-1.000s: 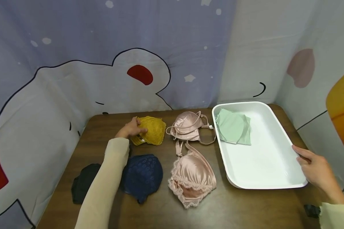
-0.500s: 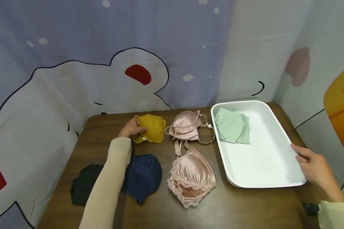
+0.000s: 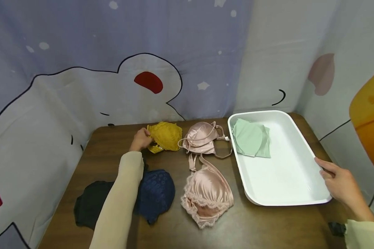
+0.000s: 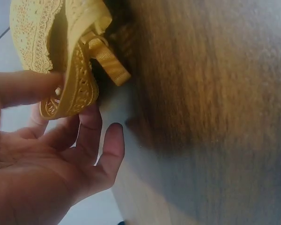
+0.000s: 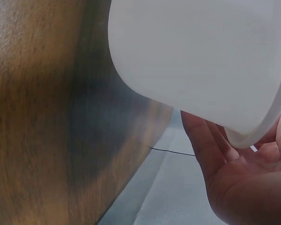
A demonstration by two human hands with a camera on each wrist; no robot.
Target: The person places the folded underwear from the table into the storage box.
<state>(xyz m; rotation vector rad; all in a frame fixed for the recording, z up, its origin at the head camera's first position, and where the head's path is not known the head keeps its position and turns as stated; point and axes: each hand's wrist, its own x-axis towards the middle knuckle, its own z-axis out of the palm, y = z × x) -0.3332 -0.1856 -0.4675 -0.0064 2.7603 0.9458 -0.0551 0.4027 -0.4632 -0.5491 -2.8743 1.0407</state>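
At the table's back left, my left hand [image 3: 141, 139] pinches the left edge of a yellow lace bra [image 3: 166, 135]. In the left wrist view, the thumb and fingers [image 4: 88, 129] are on either side of the bra's lace band [image 4: 82, 89], and a short strap end hangs loose. My right hand [image 3: 343, 183] holds the right rim of a white tray [image 3: 286, 186], fingers under the lip and along its outer wall. Inside the tray, toward its back left corner, lies a folded pale green garment [image 3: 250, 138].
A pink satin bra with thin straps [image 3: 201, 137] lies right of the yellow one. Nearer are a lace-trimmed pink bra [image 3: 210, 188], a navy bra [image 3: 156, 193] and a dark folded garment [image 3: 91, 202], partly behind the left sleeve. A printed curtain [image 3: 205, 62] surrounds the wooden table [image 3: 252, 228].
My left hand's grip has moved from over the yellow bra to its left edge. The bra has shifted slightly back and right. My right hand stays on the tray's rim.
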